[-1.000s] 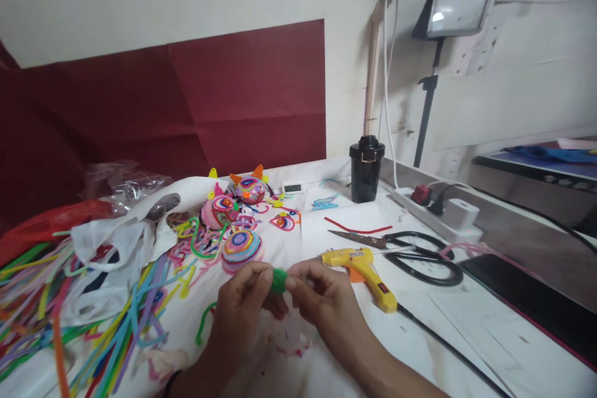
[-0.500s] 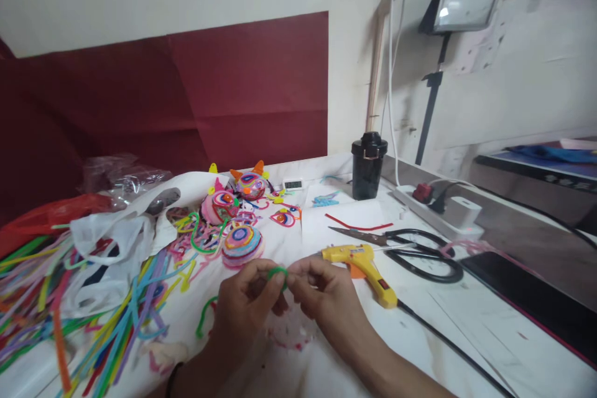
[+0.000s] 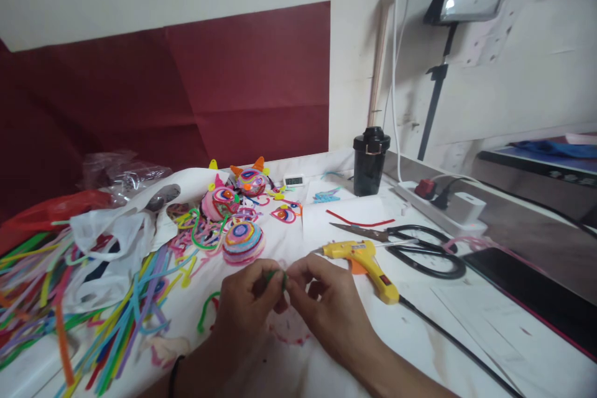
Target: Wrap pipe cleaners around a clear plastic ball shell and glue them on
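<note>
green fuzz, that's the small pipe cleaner piece (image 3: 275, 276) pinched between the fingertips of both your hands, left hand (image 3: 245, 305) and right hand (image 3: 326, 305) closed on it together, low above the white table (image 3: 420, 348). just right of your right hand lies the yellow glue gun (image 3: 366, 259), its black cord trailing off past your wrist. beyond it, black-handled scissors (image 3: 410, 249) and a red strand (image 3: 359, 222). straight ahead of your knuckles sits a striped woven disc (image 3: 242, 241), more colourful craft heads (image 3: 237, 193) behind it. left of your left hand, a loose heap of coloured pipe cleaners (image 3: 116, 311) and a white plastic bag (image 3: 116, 236). black cup (image 3: 370, 160) farther back.
</note>
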Demonstrator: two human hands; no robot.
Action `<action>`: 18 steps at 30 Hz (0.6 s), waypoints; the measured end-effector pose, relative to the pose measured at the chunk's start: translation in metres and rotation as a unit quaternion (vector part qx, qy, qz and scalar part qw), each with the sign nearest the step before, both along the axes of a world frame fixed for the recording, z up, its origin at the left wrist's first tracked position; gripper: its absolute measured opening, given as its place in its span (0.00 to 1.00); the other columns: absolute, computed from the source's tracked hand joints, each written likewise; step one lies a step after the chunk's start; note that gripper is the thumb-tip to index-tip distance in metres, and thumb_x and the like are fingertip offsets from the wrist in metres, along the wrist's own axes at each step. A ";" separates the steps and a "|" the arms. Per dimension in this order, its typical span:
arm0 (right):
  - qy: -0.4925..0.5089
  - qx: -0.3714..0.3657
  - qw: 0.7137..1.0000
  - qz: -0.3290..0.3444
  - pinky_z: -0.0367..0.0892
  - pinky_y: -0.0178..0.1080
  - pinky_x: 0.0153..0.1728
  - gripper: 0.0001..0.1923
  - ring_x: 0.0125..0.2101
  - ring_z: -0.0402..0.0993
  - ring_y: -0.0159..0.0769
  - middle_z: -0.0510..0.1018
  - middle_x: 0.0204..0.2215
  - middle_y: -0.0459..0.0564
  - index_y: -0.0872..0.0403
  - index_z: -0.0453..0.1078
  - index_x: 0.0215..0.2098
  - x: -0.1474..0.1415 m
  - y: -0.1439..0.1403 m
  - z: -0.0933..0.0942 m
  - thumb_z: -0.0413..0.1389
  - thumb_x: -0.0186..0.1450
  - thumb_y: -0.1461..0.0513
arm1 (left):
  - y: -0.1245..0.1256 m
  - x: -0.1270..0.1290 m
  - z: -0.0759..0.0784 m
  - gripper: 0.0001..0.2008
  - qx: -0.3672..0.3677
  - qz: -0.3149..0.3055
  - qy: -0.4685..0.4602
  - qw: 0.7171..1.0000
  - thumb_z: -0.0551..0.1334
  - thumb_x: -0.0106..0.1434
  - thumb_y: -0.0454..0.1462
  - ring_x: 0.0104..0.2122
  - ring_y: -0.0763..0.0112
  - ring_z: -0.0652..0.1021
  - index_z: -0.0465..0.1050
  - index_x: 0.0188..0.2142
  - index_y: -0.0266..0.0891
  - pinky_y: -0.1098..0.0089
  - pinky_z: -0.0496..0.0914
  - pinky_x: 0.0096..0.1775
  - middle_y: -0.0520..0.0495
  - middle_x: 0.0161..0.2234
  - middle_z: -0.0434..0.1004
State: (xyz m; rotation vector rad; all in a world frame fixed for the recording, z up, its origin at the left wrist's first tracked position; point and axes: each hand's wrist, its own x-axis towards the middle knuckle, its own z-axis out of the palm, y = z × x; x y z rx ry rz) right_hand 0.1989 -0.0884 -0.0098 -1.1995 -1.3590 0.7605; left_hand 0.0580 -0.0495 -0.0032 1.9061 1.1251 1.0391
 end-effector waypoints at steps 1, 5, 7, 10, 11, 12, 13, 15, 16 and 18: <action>0.006 -0.003 1.000 0.001 0.60 0.32 0.22 0.06 0.21 0.67 0.30 0.74 0.21 0.44 0.54 0.70 0.25 0.000 -0.001 0.001 0.55 0.60 0.62 | 0.001 0.000 -0.001 0.10 -0.010 -0.002 -0.010 1.000 0.60 0.60 0.41 0.17 0.74 0.75 0.72 0.28 0.38 0.77 0.67 0.22 0.54 0.16 0.75; 0.056 -0.024 0.998 -0.005 0.60 0.32 0.22 0.03 0.22 0.67 0.30 0.72 0.22 0.43 0.53 0.68 0.30 -0.001 0.001 0.000 0.56 0.59 0.61 | 0.003 0.001 0.001 0.09 -0.061 0.005 -0.087 0.994 0.61 0.60 0.41 0.17 0.73 0.75 0.72 0.28 0.38 0.75 0.70 0.23 0.54 0.16 0.74; 0.037 -0.039 0.999 -0.003 0.59 0.32 0.22 0.03 0.22 0.65 0.30 0.71 0.22 0.42 0.53 0.67 0.31 -0.002 0.002 -0.002 0.57 0.59 0.62 | 0.004 0.002 0.003 0.09 -0.082 0.008 -0.124 0.989 0.62 0.59 0.41 0.18 0.73 0.75 0.72 0.29 0.38 0.75 0.71 0.23 0.54 0.18 0.75; -0.019 -0.050 0.999 -0.011 0.55 0.32 0.21 0.04 0.21 0.61 0.29 0.67 0.21 0.41 0.53 0.67 0.28 -0.001 0.003 -0.003 0.58 0.57 0.63 | 0.003 0.004 0.003 0.09 -0.102 -0.001 -0.150 0.983 0.64 0.57 0.42 0.18 0.74 0.75 0.72 0.29 0.37 0.76 0.71 0.21 0.53 0.20 0.76; -0.029 -0.043 0.998 -0.018 0.54 0.32 0.21 0.04 0.21 0.60 0.29 0.67 0.21 0.41 0.53 0.66 0.26 -0.001 0.003 -0.003 0.58 0.56 0.64 | 0.003 0.004 0.003 0.09 -0.106 -0.007 -0.153 0.982 0.64 0.57 0.42 0.18 0.74 0.75 0.72 0.30 0.37 0.76 0.71 0.21 0.53 0.20 0.76; -0.033 -0.031 0.999 -0.023 0.54 0.32 0.21 0.04 0.21 0.60 0.29 0.67 0.21 0.41 0.54 0.67 0.25 -0.001 0.004 -0.004 0.58 0.57 0.64 | 0.002 0.004 0.003 0.10 -0.110 -0.014 -0.155 0.982 0.64 0.57 0.42 0.18 0.74 0.76 0.72 0.30 0.37 0.76 0.71 0.21 0.53 0.20 0.77; -0.031 -0.017 0.999 -0.027 0.55 0.32 0.22 0.04 0.21 0.60 0.29 0.67 0.21 0.42 0.54 0.68 0.25 0.000 0.004 -0.004 0.58 0.57 0.64 | 0.002 0.004 0.003 0.10 -0.114 -0.020 -0.157 0.981 0.65 0.57 0.43 0.18 0.73 0.76 0.73 0.30 0.37 0.75 0.72 0.22 0.53 0.20 0.77; -0.021 0.006 0.999 -0.026 0.57 0.33 0.22 0.04 0.22 0.62 0.30 0.68 0.22 0.43 0.54 0.70 0.25 0.001 0.005 -0.004 0.57 0.59 0.64 | 0.000 0.004 0.003 0.12 -0.118 -0.028 -0.163 0.979 0.65 0.57 0.44 0.19 0.72 0.77 0.73 0.30 0.37 0.73 0.73 0.23 0.51 0.21 0.77; -0.015 0.014 1.000 -0.024 0.57 0.33 0.23 0.05 0.22 0.63 0.30 0.69 0.23 0.44 0.54 0.71 0.26 0.002 0.006 -0.005 0.56 0.59 0.64 | 0.000 0.004 0.004 0.13 -0.120 -0.032 -0.168 0.978 0.65 0.57 0.45 0.20 0.71 0.78 0.73 0.30 0.36 0.72 0.74 0.24 0.51 0.22 0.77; -0.006 0.027 0.999 -0.022 0.59 0.33 0.23 0.05 0.23 0.64 0.31 0.69 0.23 0.44 0.54 0.71 0.26 0.003 0.008 -0.006 0.56 0.60 0.64 | -0.002 0.005 0.006 0.15 -0.136 -0.040 -0.183 0.973 0.65 0.57 0.47 0.21 0.70 0.78 0.73 0.30 0.36 0.71 0.75 0.26 0.49 0.23 0.78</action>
